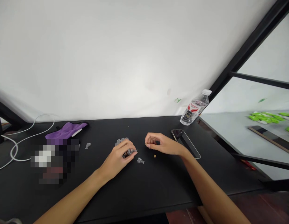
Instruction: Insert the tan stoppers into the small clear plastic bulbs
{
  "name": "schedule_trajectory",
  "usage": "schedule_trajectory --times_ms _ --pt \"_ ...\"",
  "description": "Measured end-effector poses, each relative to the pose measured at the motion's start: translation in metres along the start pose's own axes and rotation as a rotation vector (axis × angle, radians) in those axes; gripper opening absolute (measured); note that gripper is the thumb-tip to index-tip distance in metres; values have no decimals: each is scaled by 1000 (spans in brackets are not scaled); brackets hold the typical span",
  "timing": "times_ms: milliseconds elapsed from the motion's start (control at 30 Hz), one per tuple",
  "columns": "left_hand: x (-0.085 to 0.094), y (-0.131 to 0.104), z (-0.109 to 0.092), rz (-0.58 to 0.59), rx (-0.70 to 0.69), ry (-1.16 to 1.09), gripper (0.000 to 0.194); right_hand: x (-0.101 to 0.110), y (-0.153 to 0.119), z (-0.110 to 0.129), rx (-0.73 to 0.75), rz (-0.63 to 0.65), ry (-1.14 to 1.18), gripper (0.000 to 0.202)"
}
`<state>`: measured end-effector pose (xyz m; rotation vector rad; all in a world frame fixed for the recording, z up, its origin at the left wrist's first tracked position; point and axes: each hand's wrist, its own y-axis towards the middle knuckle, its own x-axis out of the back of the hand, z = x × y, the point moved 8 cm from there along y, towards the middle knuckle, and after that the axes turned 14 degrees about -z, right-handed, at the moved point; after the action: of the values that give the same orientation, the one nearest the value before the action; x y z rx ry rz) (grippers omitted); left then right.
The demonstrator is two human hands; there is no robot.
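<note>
My left hand [123,157] is curled round several small clear plastic pieces [129,152], which show between its thumb and fingers. Just behind its knuckles lies a cluster of round clear plastic pieces [119,141] on the black table. One loose clear piece [140,160], with a narrow end, rests to the right of the left thumb. My right hand [162,143] hovers at or just over the table with fingers bent in and thumb close to them; whatever is inside is hidden. A tiny orange-tan bit [155,156] lies below it.
A phone [186,143] lies behind my right wrist, and a water bottle [194,109] stands at the back right. To the left are another clear piece [87,145], a purple cloth [66,132] and a white cable [13,149]. A black frame [240,59] borders the right side.
</note>
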<state>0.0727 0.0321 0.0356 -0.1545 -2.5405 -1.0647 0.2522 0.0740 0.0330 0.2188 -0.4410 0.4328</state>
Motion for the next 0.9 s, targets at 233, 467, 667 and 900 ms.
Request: schedule_trajectory --times_ms 233,467,667,900 --pt "-9 -4 -5 146 -23 99 12 9 -12 -28 -183 229 -103 34" --pt "-15 -5 -12 255 -66 216 12 9 -18 -44 -283 316 -147 34" --pt "-21 -8 -22 311 -121 160 9 8 -19 -41 -278 342 -109 35" --pt "-23 -12 -24 354 -149 163 6 9 -18 -41 -288 336 -95 37"
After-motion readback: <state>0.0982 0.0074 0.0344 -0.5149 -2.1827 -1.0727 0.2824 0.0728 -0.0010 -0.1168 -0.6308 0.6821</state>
